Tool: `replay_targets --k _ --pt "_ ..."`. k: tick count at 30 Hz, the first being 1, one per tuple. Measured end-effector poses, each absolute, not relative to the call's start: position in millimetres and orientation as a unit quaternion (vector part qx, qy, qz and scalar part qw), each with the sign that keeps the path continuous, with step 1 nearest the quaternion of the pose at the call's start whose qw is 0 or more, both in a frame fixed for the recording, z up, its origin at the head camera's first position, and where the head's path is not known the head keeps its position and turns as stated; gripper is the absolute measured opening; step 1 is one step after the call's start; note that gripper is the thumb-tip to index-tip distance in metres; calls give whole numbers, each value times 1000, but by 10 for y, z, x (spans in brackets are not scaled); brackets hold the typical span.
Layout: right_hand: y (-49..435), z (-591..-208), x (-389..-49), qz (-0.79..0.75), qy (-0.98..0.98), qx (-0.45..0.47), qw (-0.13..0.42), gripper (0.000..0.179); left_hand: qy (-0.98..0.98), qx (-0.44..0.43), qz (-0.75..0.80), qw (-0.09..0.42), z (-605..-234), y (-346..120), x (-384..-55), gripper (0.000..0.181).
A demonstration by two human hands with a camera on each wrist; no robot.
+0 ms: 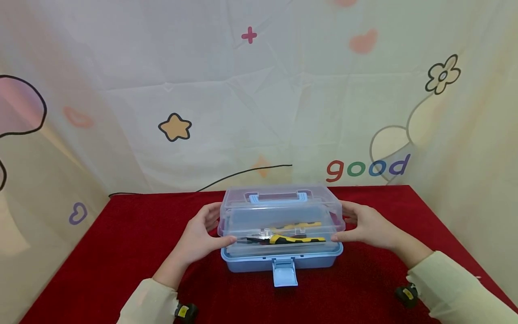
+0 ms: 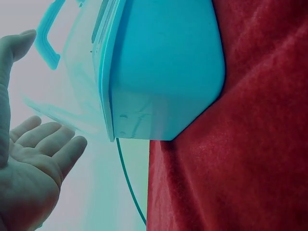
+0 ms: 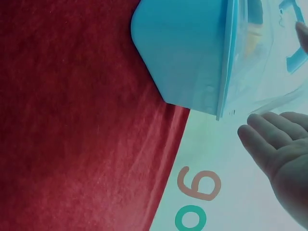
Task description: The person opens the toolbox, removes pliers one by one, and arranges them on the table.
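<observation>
A toolbox with a light-blue base (image 1: 259,265) stands on the red cloth. Its clear lid (image 1: 279,193) is raised at the front, and the blue front latch (image 1: 285,273) hangs down unfastened. Yellow-and-black handled tools (image 1: 297,240) show through the clear plastic. My left hand (image 1: 200,236) is at the lid's left side, thumb toward the front, fingers extended behind. At the right side my right hand (image 1: 366,227) mirrors it. In the wrist views the fingers of both hands look nearly straight beside the lid; whether they touch it is unclear.
The red cloth (image 1: 121,261) covers the table around the toolbox. Behind it hangs a pale printed curtain (image 1: 226,112). A blue carrying handle (image 1: 278,198) is on the lid's top. Small black-and-yellow devices (image 1: 186,312) are at both wrists.
</observation>
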State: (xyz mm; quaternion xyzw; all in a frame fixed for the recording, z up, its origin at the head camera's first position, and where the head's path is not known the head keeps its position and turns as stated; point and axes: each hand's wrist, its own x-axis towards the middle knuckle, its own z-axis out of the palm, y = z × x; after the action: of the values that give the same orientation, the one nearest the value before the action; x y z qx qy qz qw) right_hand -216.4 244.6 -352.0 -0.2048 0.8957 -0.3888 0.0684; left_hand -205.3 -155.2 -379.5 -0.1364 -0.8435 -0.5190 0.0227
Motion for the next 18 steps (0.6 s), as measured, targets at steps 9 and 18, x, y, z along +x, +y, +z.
replay_targets --k 9,18 --pt "2441 -3528 -2150 -397 903 -167 11 71 -838 -134 -529 18 -3739 -1552 -2092 78" --pt "2421 -3555 -2157 -398 907 -134 -18 62 -836 -141 -531 17 -3697 -1562 -2130 75"
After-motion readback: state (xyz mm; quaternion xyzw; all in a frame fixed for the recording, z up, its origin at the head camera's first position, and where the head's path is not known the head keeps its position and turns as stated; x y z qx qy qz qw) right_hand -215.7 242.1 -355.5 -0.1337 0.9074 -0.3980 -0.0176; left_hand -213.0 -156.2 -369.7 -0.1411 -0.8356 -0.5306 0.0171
